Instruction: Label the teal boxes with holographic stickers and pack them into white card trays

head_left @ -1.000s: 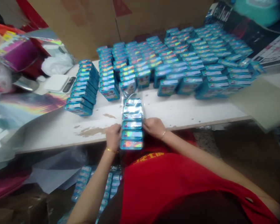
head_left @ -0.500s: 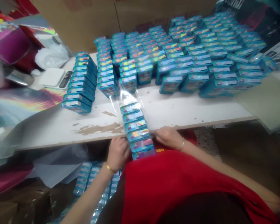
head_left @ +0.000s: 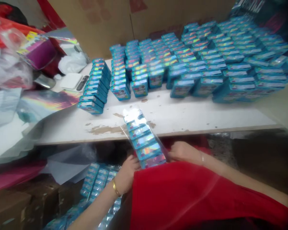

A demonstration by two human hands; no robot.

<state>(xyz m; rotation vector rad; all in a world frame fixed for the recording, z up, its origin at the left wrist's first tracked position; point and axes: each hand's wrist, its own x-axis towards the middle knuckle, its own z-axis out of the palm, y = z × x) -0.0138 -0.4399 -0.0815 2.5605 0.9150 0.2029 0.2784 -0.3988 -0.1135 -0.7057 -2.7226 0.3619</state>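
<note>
A row of small blue boxes (head_left: 144, 140) lies in a clear plastic bag (head_left: 162, 143). Its far end rests on the table's front part and its near end meets the red apron. My left hand (head_left: 127, 172), a gold bangle on its wrist, is closed at the near left side of the row, its fingertips partly hidden by it. On the other side my right hand (head_left: 186, 152) is closed, the fingers pinching the bag's edge beside the nearest box. Motion blur softens both hands.
Many blue boxes (head_left: 156, 76) stand in rows on the worn white table (head_left: 177, 111). At the left are a white scale (head_left: 70, 81) and plastic wrapping. More bagged boxes (head_left: 99, 182) lie below the table, near brown cartons (head_left: 12, 201). A large cardboard box (head_left: 105, 28) stands behind.
The bagged row has come back toward my body, away from the standing boxes. Both hands have moved nearer the apron with it, and the view has shifted slightly left.
</note>
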